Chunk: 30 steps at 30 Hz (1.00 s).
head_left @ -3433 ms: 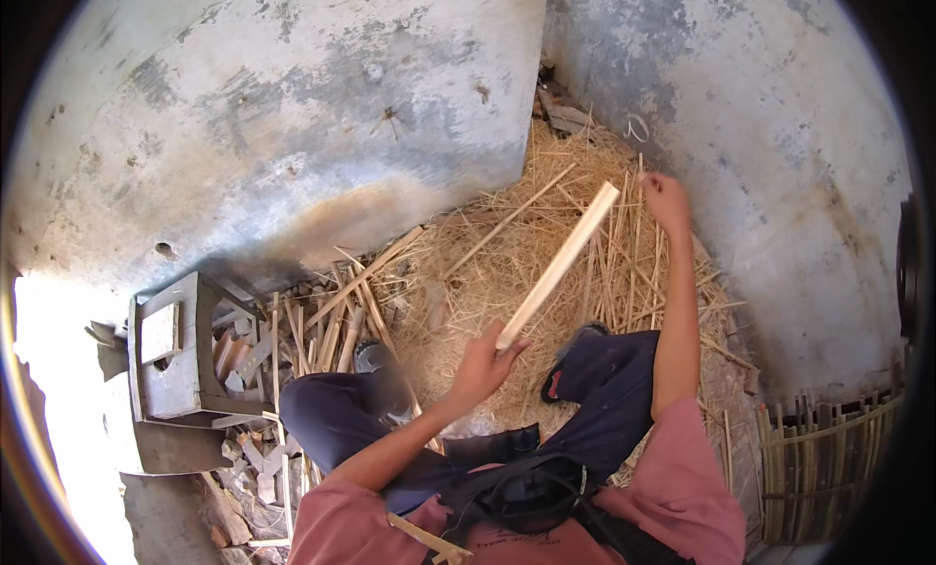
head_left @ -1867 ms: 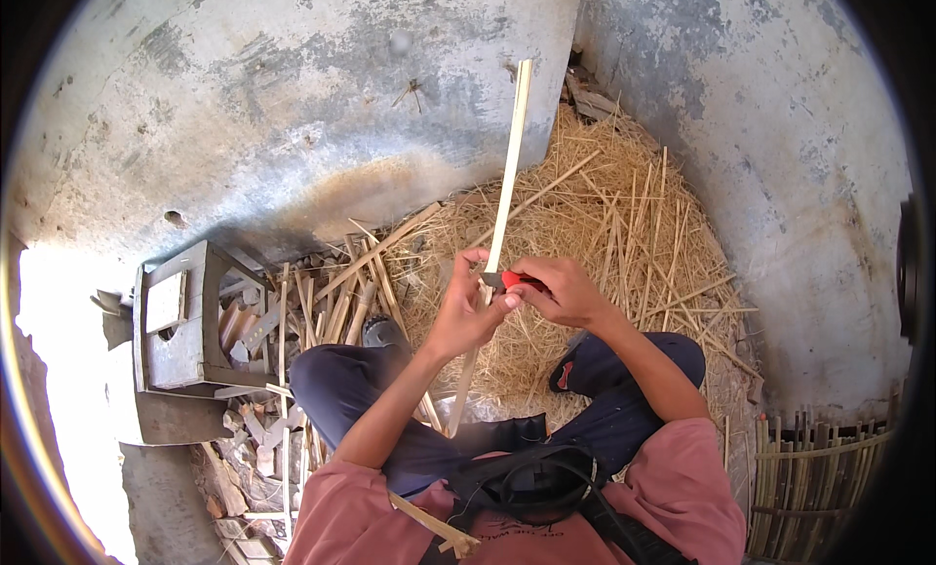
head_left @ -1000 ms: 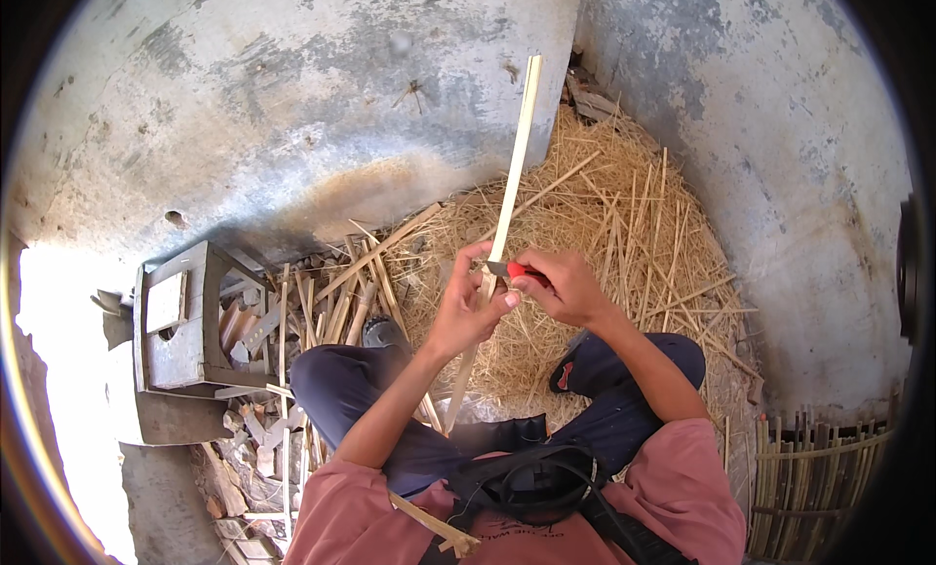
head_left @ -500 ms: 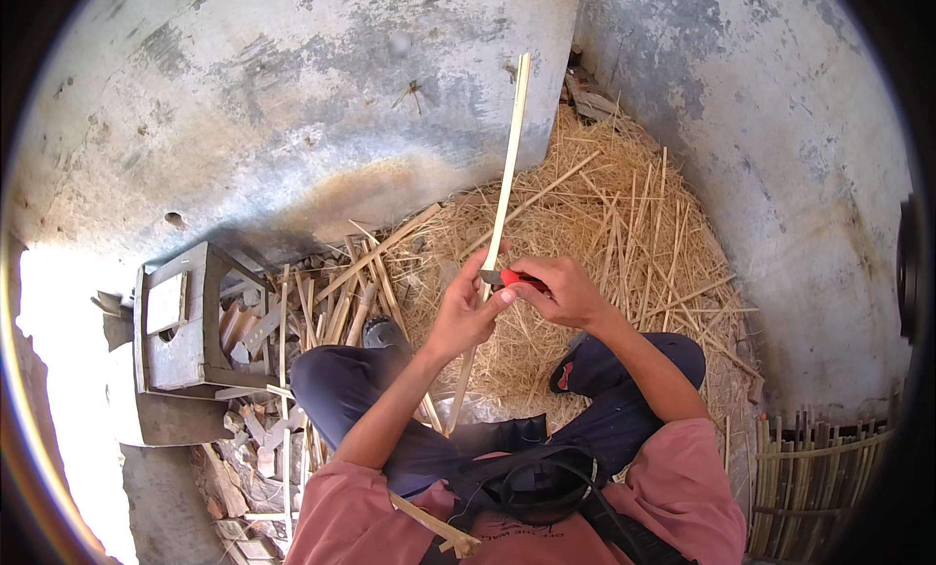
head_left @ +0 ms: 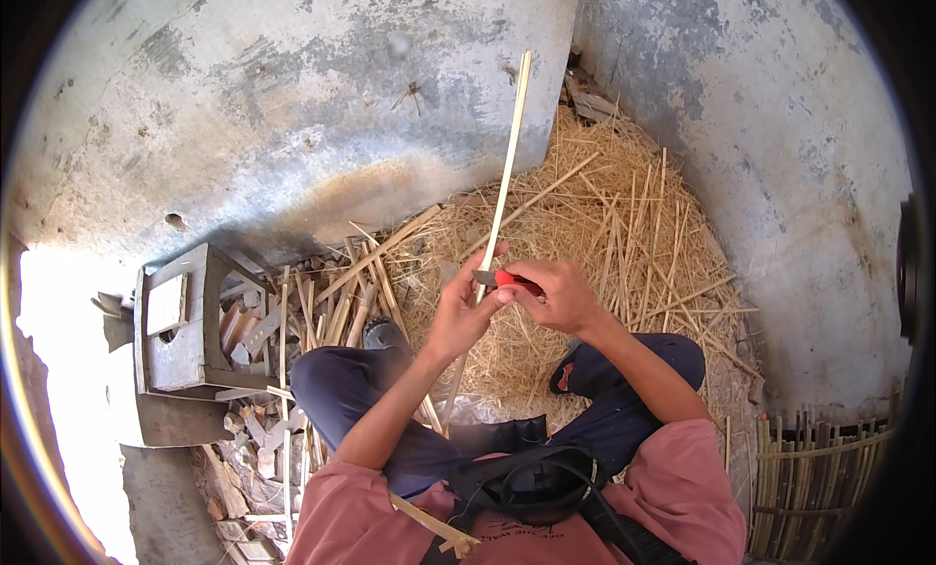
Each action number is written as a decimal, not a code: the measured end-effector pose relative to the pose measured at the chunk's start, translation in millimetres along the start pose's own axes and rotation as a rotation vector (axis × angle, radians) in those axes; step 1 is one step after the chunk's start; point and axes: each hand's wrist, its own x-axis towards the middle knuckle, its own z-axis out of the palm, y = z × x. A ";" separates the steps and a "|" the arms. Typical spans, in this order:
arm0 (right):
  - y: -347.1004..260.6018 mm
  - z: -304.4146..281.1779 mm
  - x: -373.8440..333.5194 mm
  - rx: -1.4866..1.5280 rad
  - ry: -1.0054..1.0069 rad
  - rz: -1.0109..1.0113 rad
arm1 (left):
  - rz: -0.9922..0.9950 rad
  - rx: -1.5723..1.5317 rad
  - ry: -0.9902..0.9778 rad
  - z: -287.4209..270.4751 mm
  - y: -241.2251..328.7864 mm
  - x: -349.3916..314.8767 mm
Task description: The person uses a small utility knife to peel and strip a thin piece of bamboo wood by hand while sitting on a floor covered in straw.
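A long, pale wooden strip (head_left: 509, 160) rises steeply in front of me, and its lower end runs down between my legs. My left hand (head_left: 458, 313) is closed around it at about chest height. My right hand (head_left: 565, 294) grips a red-handled knife (head_left: 505, 278). The short dark blade lies across the strip, close to my left thumb and fingers. Both hands are nearly touching at the blade. Most of the knife's handle is hidden by my right fingers.
Pale shavings (head_left: 487, 370) and loose strips cover the floor. A wooden box frame (head_left: 183, 321) stands at left among wood scraps. Plastered walls (head_left: 322, 87) rise ahead and at right. A slatted stick basket (head_left: 819, 487) stands at lower right. A stick (head_left: 429, 522) lies against my shirt.
The knife blade has shifted slightly left across the strip, and the right hand has moved a little with it. The strip has turned slightly, so it looks narrower.
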 end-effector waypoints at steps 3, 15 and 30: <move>0.6 0.9 -0.4 -0.014 0.013 0.001 | -0.070 -0.086 0.007 0.7 -1.1 -1.6; -2.4 3.9 -0.9 -0.114 0.067 0.008 | -0.072 -0.025 0.096 5.6 0.1 -3.1; -4.2 2.6 2.2 -0.181 0.077 -0.013 | -0.038 -0.069 0.153 10.5 -4.6 -2.8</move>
